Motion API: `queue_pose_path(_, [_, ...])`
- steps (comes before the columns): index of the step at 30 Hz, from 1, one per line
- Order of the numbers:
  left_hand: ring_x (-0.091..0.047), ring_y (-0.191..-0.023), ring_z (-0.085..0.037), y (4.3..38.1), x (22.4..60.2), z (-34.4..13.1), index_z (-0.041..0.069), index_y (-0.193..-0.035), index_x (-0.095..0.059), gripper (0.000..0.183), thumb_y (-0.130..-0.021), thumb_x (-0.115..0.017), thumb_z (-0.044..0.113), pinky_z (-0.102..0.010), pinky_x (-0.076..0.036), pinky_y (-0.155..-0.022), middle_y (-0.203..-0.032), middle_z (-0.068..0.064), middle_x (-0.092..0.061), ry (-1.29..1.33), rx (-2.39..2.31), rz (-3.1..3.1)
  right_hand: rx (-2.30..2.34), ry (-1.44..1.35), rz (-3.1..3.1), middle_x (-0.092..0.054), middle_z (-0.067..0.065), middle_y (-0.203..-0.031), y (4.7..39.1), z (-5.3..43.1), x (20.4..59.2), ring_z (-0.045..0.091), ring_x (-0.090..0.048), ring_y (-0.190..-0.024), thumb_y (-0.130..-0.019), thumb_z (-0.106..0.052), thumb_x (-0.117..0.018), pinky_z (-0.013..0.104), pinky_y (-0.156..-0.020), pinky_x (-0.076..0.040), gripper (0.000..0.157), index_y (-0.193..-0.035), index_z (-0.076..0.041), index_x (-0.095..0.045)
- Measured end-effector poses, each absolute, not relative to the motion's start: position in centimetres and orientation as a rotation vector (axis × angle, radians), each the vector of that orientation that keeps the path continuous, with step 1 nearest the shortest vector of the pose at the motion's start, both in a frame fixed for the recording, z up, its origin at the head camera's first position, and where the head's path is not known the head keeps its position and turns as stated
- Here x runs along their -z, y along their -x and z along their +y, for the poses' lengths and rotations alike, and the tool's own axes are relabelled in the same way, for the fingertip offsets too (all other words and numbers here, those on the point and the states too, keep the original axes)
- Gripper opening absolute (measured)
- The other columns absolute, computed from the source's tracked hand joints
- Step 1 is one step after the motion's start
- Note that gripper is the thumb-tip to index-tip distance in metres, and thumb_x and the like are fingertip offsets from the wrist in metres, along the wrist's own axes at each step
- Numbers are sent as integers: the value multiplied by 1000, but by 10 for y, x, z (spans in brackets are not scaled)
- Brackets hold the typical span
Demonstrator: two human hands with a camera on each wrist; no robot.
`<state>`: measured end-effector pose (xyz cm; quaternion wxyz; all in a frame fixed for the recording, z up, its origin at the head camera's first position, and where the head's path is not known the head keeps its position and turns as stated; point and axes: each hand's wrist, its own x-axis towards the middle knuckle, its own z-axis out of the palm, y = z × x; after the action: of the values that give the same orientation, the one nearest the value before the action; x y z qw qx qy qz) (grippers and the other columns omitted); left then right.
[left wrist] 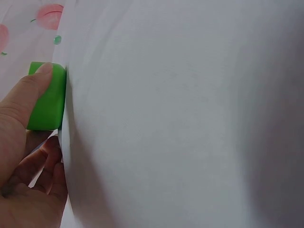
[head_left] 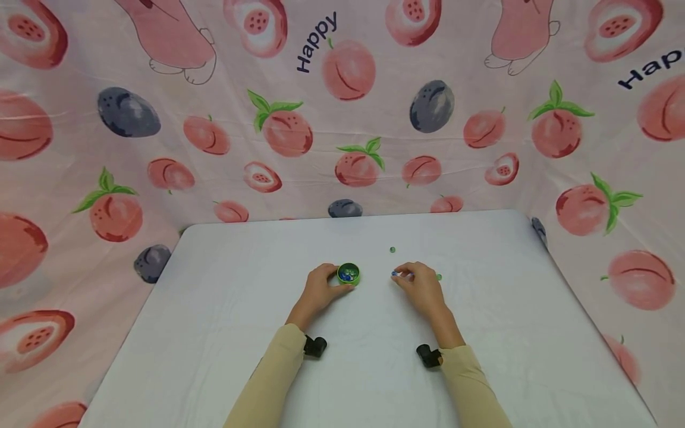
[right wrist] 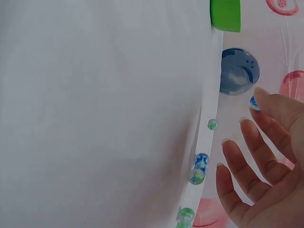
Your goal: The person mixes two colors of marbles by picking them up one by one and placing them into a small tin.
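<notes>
My left hand [head_left: 319, 289] holds a small green bowl [head_left: 349, 283] on the white table, its thumb on the near side. Blue and clear glass marbles lie inside the bowl. In the left wrist view, the thumb presses the wall of the green bowl [left wrist: 50, 104]. My right hand [head_left: 423, 289] is a short way right of the bowl. Thumb and index finger pinch a blue marble [right wrist: 254, 102], raised off the table in the right wrist view, while the other fingers spread loosely. Below them on the table lie a blue marble [right wrist: 201, 160] and a green marble [right wrist: 196, 176].
A green marble [head_left: 392, 249] lies farther back on the table, and another green marble [head_left: 439, 277] sits just right of the right hand. The white table [head_left: 214, 333] ends at a fruit-patterned cloth [head_left: 299, 196] behind and at both sides.
</notes>
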<state>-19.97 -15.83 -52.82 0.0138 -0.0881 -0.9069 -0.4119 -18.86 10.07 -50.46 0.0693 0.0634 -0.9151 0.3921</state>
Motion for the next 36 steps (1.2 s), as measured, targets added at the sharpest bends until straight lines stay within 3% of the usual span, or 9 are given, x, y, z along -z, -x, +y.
queue_pose_path(13, [-60, -131, -40, 198, 530, -160, -8, -133, -67, 57, -90, -87, 23, -53, -48, -115, -136, -23, -66, 272, 1264, -2837, -1211, -269, -2767, -69, 5, -92, 189, 69, 504, 21, -61, -86, -94, -17, -82, 31, -72, -51, 16, -106, -6, -81])
queue_pose_path(23, [-65, -122, -38, 201, 532, -160, -6, -125, -71, 47, -89, -88, 20, -53, -51, -110, -125, -21, -70, 335, 1266, -2788, -1197, -366, -2741, -71, 6, -93, 192, 49, 505, 20, -63, -85, -94, -17, -82, 35, -74, -55, 15, -105, -7, -81])
queue_pose_path(36, [-64, -123, -39, 201, 533, -161, -6, -126, -72, 47, -89, -88, 19, -54, -50, -111, -126, -22, -70, 335, 1271, -2787, -1200, -424, -2752, -72, 8, -95, 198, 32, 505, 22, -64, -86, -95, -15, -81, 36, -75, -56, 15, -107, -6, -80])
